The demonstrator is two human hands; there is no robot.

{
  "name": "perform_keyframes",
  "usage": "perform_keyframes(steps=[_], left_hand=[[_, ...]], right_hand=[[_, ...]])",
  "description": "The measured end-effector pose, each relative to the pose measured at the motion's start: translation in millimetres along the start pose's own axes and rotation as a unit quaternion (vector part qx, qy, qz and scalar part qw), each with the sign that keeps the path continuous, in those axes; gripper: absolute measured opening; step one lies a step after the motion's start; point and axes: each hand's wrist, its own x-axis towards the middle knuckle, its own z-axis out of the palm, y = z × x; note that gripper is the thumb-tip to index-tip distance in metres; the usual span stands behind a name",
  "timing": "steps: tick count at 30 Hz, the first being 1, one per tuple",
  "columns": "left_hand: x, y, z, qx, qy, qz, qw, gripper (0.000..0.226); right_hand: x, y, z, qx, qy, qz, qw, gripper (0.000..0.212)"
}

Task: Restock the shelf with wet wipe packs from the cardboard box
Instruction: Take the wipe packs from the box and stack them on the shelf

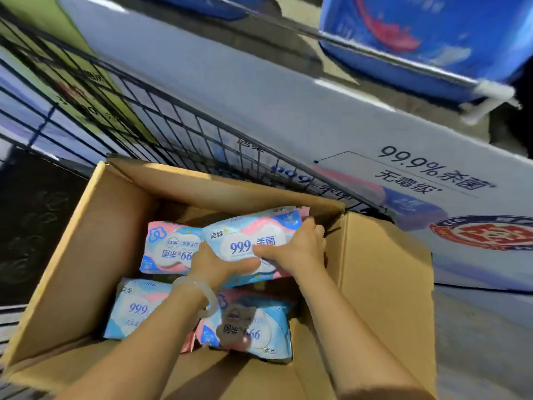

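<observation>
An open cardboard box (95, 243) stands below me with several pink-and-blue wet wipe packs inside. Both my hands are down in the box on the same top pack (248, 232), printed "99.9". My left hand (213, 262), with a pale bangle on the wrist, grips its near lower edge. My right hand (297, 246) holds its right end, thumb on the front. A second pack (170, 249) lies just left of it. Two more packs (138, 308) (253, 327) lie nearer to me, partly under my left forearm.
A black wire basket (178, 122) stands right behind the box. A large white printed carton (403, 180) lies to the right and behind. Blue product packs (427, 36) sit on a shelf at the top right. Dark floor is at the left.
</observation>
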Motion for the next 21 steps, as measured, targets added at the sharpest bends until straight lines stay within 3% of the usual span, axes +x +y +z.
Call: perform_keyframes(steps=[7, 11, 14, 21], left_hand=[[-74.4, 68.3, -36.1, 0.01, 0.068, 0.145, 0.987, 0.063], [-129.2, 122.6, -38.9, 0.018, 0.086, 0.228, 0.97, 0.079], [-181.1, 163.4, -22.8, 0.04, 0.112, 0.286, 0.951, 0.094], [-298.4, 229.6, 58.3, 0.024, 0.123, 0.394, 0.911, 0.081]], right_hand=[[-71.8, -18.7, -66.2, 0.066, 0.091, -0.113, 0.987, 0.111], [-117.8, -11.2, -126.1, 0.129, 0.159, -0.177, 0.963, 0.108], [-154.6, 8.5, -179.4, 0.157, 0.204, -0.212, 0.943, 0.104], [-236.6, 95.9, -299.9, 0.221, 0.288, -0.266, 0.893, 0.094]])
